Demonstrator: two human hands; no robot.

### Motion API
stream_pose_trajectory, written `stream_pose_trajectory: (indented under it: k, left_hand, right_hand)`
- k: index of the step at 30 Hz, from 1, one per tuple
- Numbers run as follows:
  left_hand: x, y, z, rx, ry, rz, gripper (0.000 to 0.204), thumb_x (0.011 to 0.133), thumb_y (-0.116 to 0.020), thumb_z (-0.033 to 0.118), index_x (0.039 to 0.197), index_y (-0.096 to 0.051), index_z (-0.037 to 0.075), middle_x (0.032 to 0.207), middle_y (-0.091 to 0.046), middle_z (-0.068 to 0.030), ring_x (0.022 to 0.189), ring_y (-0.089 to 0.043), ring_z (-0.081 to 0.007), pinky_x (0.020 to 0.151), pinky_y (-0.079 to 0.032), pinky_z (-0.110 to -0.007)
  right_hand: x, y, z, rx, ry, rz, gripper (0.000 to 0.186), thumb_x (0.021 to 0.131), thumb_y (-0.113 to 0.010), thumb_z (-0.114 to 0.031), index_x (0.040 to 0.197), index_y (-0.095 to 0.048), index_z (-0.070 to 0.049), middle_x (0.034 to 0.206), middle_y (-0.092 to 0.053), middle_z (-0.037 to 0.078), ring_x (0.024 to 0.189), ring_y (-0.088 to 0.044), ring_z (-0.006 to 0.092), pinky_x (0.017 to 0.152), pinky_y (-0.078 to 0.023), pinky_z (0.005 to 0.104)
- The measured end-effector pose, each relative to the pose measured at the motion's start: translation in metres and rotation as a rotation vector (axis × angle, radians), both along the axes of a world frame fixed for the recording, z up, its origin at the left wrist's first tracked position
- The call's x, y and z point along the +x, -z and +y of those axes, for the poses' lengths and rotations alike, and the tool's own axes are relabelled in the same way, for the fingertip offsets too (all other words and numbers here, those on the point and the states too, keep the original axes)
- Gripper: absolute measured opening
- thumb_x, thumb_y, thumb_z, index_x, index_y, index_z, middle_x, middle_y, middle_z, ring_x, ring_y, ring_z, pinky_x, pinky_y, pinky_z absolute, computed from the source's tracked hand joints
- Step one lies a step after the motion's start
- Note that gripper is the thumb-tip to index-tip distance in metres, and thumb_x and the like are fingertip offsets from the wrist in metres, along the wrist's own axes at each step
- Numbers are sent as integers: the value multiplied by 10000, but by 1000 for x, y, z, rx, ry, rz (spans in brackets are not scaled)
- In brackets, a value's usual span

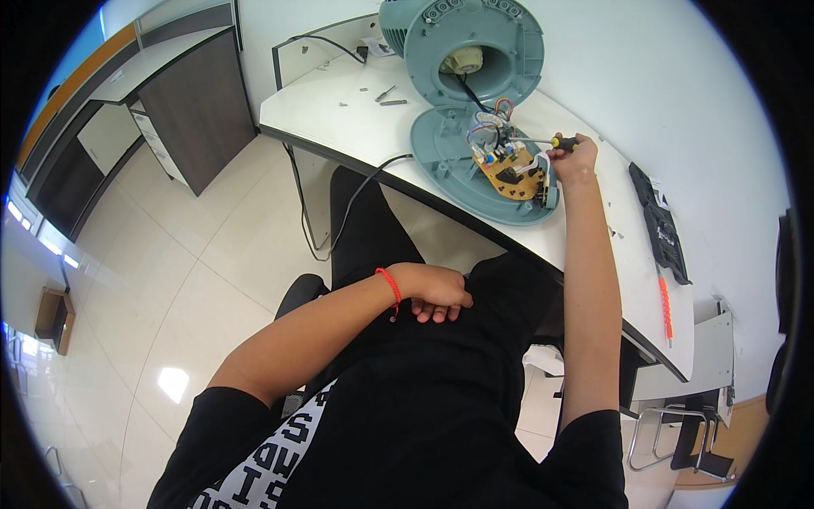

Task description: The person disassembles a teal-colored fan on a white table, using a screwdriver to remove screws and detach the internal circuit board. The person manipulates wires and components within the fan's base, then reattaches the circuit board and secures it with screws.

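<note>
White desk (331, 123) lay beneath the oval grey-green base (441, 182), our landmark. Round grey-green housing (527, 53) stood just beyond the base, its hollow facing us, a cream motor-like part (462, 59) within. Base lay inside-up. Black tool case (657, 220): right of the base, well apart. Tan circuit board (513, 176) sat inside the base. Our left hand (437, 287) rested on our lap, on the near side of the base, fingers loosely curled, nothing seen in them. Our right hand (577, 159), by the base's right edge, had its fingers closed around a yellow-and-black screwdriver (564, 144), shaft reaching left over the base to the wires (502, 112); tip contact, we could not tell. Small metal pieces (393, 103) lay left of the base. Progress, we judged: base and housing parted, board bared; wiring between them not yet undone, board not yet out.
</note>
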State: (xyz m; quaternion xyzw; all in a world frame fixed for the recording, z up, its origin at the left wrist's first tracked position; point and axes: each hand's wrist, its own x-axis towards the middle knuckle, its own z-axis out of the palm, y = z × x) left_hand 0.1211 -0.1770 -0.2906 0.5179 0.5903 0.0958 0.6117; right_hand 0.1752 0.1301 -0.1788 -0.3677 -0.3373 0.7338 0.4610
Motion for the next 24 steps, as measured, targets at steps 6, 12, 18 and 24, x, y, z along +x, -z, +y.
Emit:
stream_pose_trajectory:
  k: [6,12,18,24]
  left_hand:
    - [0,-1,0,7,6,2,398,977,-428,324,933,-646,-5,622,-607,-51,438,-580,-169,415,-466,-309]
    - [0,-1,0,13,-1,1,400,979,-429,324,930,-647,-8,623,-605,-48,438,-579,-165,415,-468,-305]
    - [0,-1,0,12,-1,-6,402,983,-427,322,929,-646,-11,623,-603,-46,435,-578,-160,407,-469,-301]
    - [0,-1,0,7,-5,-12,401,986,-422,312,925,-647,-14,623,-605,-47,436,-581,-160,406,-472,-298]
  right_hand:
    - [2,-1,-1,26,-36,6,280,944,-375,-270,1001,-444,-4,871,-601,151,516,-371,162,537,-375,328]
    - [2,-5,-8,-9,1,76,297,938,-304,-251,989,-430,13,921,-600,181,534,-369,179,551,-361,339]
    - [3,-4,-4,-2,-14,55,304,938,-301,-258,986,-434,11,916,-600,175,536,-365,175,553,-359,336]
    - [2,-5,-10,29,1,31,326,961,-313,-314,989,-431,-12,909,-599,161,542,-367,165,557,-360,333]
